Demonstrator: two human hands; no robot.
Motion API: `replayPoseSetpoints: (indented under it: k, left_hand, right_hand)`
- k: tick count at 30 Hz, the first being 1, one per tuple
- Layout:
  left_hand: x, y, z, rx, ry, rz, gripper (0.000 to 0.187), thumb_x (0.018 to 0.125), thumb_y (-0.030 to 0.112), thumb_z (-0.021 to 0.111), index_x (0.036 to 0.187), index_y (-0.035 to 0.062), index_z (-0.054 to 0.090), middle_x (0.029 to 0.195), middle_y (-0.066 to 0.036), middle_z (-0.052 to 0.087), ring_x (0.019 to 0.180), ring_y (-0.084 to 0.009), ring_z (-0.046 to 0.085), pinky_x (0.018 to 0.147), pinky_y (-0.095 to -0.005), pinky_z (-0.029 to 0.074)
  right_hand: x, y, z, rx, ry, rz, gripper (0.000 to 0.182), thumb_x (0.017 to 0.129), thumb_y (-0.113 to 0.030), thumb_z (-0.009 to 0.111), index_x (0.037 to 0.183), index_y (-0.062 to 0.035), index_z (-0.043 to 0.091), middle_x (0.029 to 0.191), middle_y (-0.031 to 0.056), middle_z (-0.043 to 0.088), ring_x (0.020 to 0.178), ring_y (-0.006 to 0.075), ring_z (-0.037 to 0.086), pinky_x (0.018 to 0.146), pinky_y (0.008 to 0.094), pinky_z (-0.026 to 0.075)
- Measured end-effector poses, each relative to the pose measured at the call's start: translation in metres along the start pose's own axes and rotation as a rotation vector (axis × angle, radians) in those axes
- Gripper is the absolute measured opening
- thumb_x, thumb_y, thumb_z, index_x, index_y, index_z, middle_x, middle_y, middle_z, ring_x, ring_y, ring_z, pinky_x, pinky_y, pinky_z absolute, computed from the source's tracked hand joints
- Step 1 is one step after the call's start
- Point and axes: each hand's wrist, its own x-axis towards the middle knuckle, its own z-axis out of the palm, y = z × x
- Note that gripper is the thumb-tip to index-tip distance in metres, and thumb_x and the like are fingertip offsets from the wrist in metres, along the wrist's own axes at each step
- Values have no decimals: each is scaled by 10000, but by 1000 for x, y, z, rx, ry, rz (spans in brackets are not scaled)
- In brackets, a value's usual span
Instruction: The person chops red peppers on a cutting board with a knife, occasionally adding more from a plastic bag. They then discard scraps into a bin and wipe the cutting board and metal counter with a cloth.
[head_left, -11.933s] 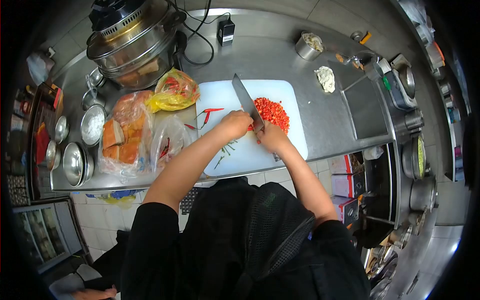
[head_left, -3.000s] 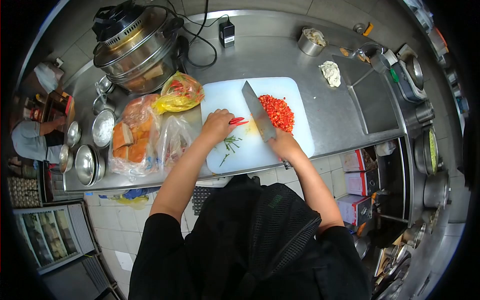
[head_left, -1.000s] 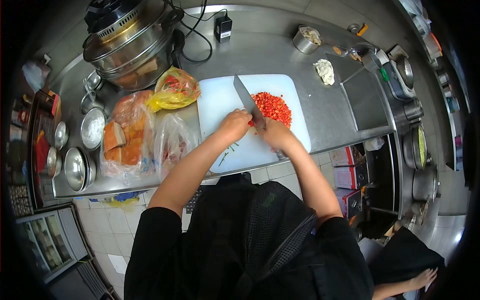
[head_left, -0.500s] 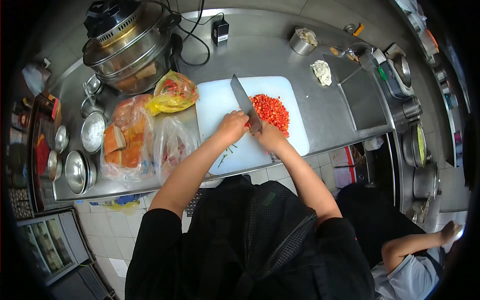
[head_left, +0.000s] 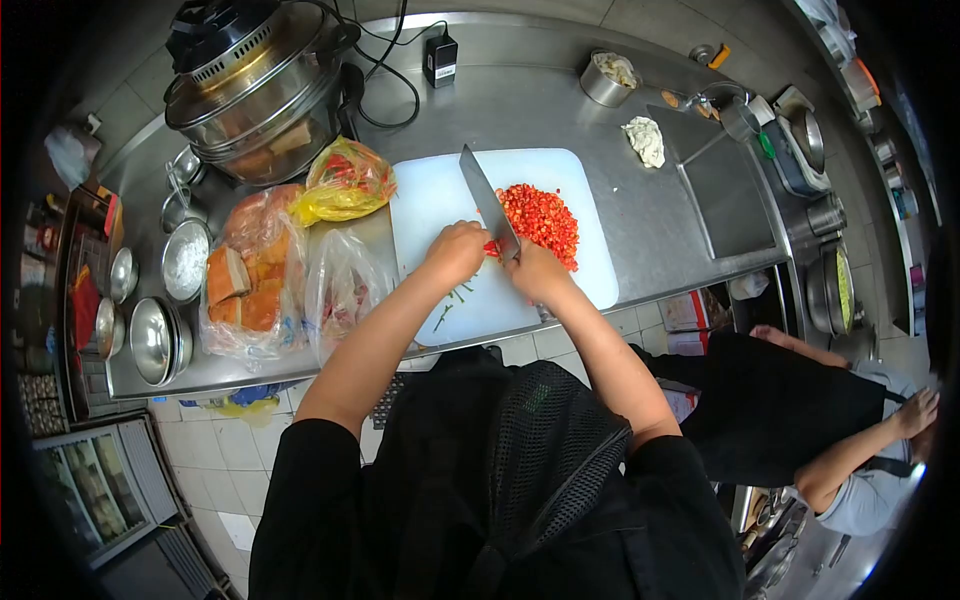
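On a stainless-steel counter [head_left: 640,220] lies a white cutting board [head_left: 430,190]. The cleaver-like kitchen knife [head_left: 484,192] is over it, long axis slanting from the tip, pointing away and leftward, to the right hand [head_left: 538,272], whose fingers clench its near end. The left hand's [head_left: 458,250] curled fingers grasp red chili pieces [head_left: 491,248] beside the blade. Chopped red chilies [head_left: 542,225] crowd the blade's right; green stems [head_left: 450,303] lie near the left wrist.

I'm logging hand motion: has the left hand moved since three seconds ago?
Yes. Against the white cutting board, the left hand has moved to the right, closer to the chopped red chillies.
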Motion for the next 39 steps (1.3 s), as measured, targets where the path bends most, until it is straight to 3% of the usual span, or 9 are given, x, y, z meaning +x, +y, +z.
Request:
replayPoseSetpoints:
  k: [13,15,17,19,25,28,33,35,39]
  left_hand:
    - [11,12,-2,69,-120,-119,256,819,-4,517,1002,44,690,1074,-144,642,1018,-325,607,904,-409,503]
    - [10,11,2,63,-124,-134,252,823,-2,514,998,45,689,1084,-146,641,1025,-326,606,904,-411,503]
    - [11,8,8,1,-23,-95,213,821,29,520,958,43,682,1013,-176,643,976,-349,615,871,-429,504]
    - [10,9,9,-11,-30,-102,218,823,28,514,961,43,682,1018,-179,645,980,-353,615,874,-430,504]
    - [13,11,6,-20,-80,-153,212,828,31,515,967,42,675,1030,-178,642,1001,-357,609,885,-431,499]
    - [8,10,5,-34,-45,-111,212,828,27,508,961,40,671,1024,-180,639,1003,-356,608,881,-432,498]
    - [15,8,5,3,-76,-87,183,831,31,521,949,34,661,1025,-179,635,998,-353,607,870,-433,499]
    - [11,7,8,-44,-30,-113,156,833,45,539,938,32,654,1029,-175,631,998,-352,604,871,-433,499]
    - [10,6,10,-27,-61,-103,154,834,47,544,941,31,653,1016,-176,635,991,-350,606,872,-433,499]
  right_hand:
    - [-3,-26,-45,43,-200,67,342,925,-203,500,1095,88,556,735,233,665,531,306,649,549,415,525]
    - [-6,-30,-57,30,-292,67,262,864,-125,523,1017,84,555,641,174,623,481,261,624,449,399,488]
    - [-5,-20,-35,14,-260,92,254,870,-134,527,1011,74,556,641,169,624,488,263,628,450,394,487]
    - [5,1,1,5,46,-43,233,869,-136,533,985,64,556,637,157,623,489,261,629,454,386,490]
    - [-3,-25,-48,73,-300,83,296,855,-122,502,1086,59,540,683,185,633,471,259,608,483,398,503]
    - [12,16,10,44,52,-74,311,914,-194,491,1030,81,577,741,263,651,539,321,645,527,413,515]
    - [-2,-23,-44,72,-184,34,332,946,-211,450,1018,89,572,706,247,644,501,311,630,531,413,515]
    - [-10,-31,-46,60,-279,128,250,862,-133,529,1030,51,552,663,147,622,475,248,607,476,383,495]
    - [5,-3,-10,168,-55,-5,241,858,-133,540,1003,60,547,671,144,620,476,240,603,462,381,493]
